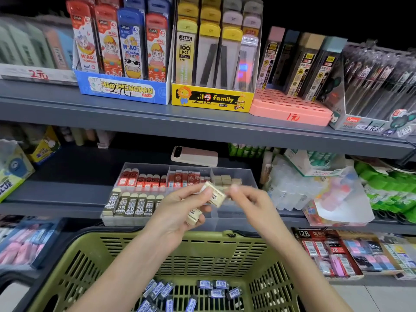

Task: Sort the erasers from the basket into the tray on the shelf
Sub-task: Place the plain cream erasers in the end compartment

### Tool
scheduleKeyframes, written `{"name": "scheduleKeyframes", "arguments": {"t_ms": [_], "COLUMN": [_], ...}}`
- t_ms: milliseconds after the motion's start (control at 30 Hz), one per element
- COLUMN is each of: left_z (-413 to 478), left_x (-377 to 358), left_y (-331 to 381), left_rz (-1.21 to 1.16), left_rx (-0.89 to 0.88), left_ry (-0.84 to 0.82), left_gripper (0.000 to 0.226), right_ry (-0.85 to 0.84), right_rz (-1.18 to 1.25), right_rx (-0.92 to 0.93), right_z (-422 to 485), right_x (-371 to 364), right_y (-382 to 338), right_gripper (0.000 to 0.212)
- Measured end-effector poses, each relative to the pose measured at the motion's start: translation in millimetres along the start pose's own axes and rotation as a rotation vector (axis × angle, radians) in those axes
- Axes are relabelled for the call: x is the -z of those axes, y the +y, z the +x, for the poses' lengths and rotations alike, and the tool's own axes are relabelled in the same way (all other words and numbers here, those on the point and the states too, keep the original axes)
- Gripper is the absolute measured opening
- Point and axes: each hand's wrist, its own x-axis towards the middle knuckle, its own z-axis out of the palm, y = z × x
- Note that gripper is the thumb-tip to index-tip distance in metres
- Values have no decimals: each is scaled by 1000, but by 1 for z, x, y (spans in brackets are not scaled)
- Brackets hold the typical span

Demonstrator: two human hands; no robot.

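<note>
Right now both hands are raised above the green basket [135, 238], in front of the clear divided tray [247, 176] on the middle shelf [67, 194]. The left hand [177, 212] has its fingers curled round two things: thumb and forefinger pinch a cream eraser [212, 195] held up at a tilt, and a second cream eraser [194, 216] is tucked lower down against the palm. The right hand [249, 199] reaches in from the other side, its thumb and forefinger closing on the right end of the upper eraser, the remaining fingers loosely bent; motion blur softens the fingertips.

Down on the basket floor lie loose blue-sleeved erasers [209, 287], scattered at all angles. The tray holds red-sleeved erasers [144, 180] in its back left compartments, dark 2B erasers [130, 207] standing in a row at the front left, and small beige erasers [226, 180] in the back right compartment. A phone [194, 156] lies flat on the shelf just behind the tray. On the shelf above stand a blue display box [122, 89] and a yellow display box [211, 99] of pencil leads.
</note>
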Motion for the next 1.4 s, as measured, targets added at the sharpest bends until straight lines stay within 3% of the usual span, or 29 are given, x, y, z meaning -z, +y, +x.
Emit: {"name": "scheduleKeyframes", "arguments": {"t_ms": [167,300,367,467,600,700,800,933,1033,1233,1300,1400], "left_z": [-4,-4,-2,0,2,3,3,4,11,17,18,21], "left_x": [-10,-10,-7,-3,0,4,5,5,0,1,1,-3], "left_y": [-5,-5,-5,-2,4,5,5,2,-5,-8,-8,-12], "left_rz": [86,102,75,39,-6,-61,-53,71,215,471,573,754], "left_rx": [-8,19,30,44,100,150,114,-39,-112,-237,-310,-430], "left_ry": [-7,-16,4,23,11,9,-4,-3,-1,43,54,55], "left_gripper": [50,32,19,21,45,48,34,44,36,22,20,19], "right_ry": [144,299,434,521,328,85,-59,-77,-89,80,204,54], "right_rz": [173,217,-76,-699,-1116,-1256,-1194,-1043,-1000,-1136,-832,-155], "right_rx": [-31,-15,4,6,112,97,24,-43,-76,90,123,113], "right_z": [-22,-10,10,46,81,94,103,104,101,87,72,40], "right_x": [-11,4,17,29,31,29,28,23,24,21,19,21], "right_y": [2,11,24,42,63,75,81,82,88,78,61,27], "right_gripper": [18,9,7,17,14,21,28,29,31,32,24,14]}}
